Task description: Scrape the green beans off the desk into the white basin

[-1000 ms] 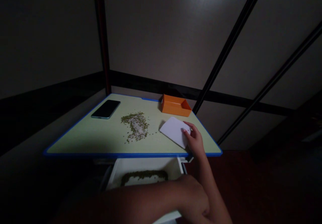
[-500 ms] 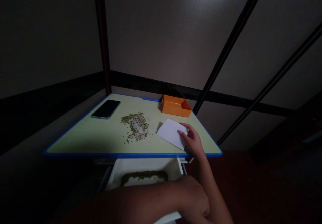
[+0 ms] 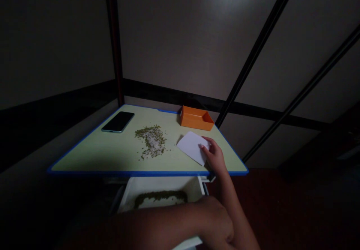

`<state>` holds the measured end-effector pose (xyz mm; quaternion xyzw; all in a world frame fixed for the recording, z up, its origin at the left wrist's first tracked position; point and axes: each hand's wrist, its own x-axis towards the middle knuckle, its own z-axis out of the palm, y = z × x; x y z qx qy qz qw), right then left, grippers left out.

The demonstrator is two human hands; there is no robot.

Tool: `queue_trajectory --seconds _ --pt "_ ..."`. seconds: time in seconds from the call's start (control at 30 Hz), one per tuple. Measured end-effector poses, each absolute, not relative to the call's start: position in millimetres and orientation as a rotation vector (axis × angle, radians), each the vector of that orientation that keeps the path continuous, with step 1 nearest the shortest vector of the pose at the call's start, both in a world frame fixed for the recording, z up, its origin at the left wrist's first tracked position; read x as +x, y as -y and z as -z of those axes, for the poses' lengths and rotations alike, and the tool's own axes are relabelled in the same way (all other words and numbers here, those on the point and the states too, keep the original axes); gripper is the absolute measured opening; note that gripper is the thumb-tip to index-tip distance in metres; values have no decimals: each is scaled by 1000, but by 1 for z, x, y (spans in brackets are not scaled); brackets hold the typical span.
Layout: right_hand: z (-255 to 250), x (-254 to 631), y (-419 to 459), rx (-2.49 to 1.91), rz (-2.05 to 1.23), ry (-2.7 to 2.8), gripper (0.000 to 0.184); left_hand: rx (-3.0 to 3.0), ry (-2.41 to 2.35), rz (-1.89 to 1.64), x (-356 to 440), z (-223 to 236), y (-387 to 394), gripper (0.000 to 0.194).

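Observation:
My right hand (image 3: 213, 154) pinches a white card (image 3: 192, 147) between thumb and fingers, at the right part of the table. The card is tilted, its left edge towards the spilled grains. To its left lies a loose pile of small green and white grains (image 3: 153, 140), with some strays around it. My left arm crosses low in front of the open drawer. My left hand (image 3: 215, 218) is bent against my right forearm, its fingers hidden from view.
An orange open box (image 3: 196, 119) stands at the table's back right. A phone (image 3: 118, 122) lies at the back left. The table (image 3: 92, 156) has a blue rim. Beneath it, a white drawer (image 3: 165, 183) stands pulled out, holding green grains (image 3: 161, 195). Wall panels rise behind.
The white card has shifted slightly to the right and up in my right hand. My left arm and the grain pile look nearly the same.

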<state>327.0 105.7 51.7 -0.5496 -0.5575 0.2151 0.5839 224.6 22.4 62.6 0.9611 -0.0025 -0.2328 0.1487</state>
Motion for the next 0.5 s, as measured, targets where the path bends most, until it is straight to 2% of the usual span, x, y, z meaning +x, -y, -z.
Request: queue_trajectory --seconds 0.27,0.5 --pt "-52 327 -107 -1301 -516 1341 43 2723 -10 546 225 -57 -21 42" --pt "-45 329 -116 -1400 -400 1480 43 2725 -16 531 226 -55 -21 44"
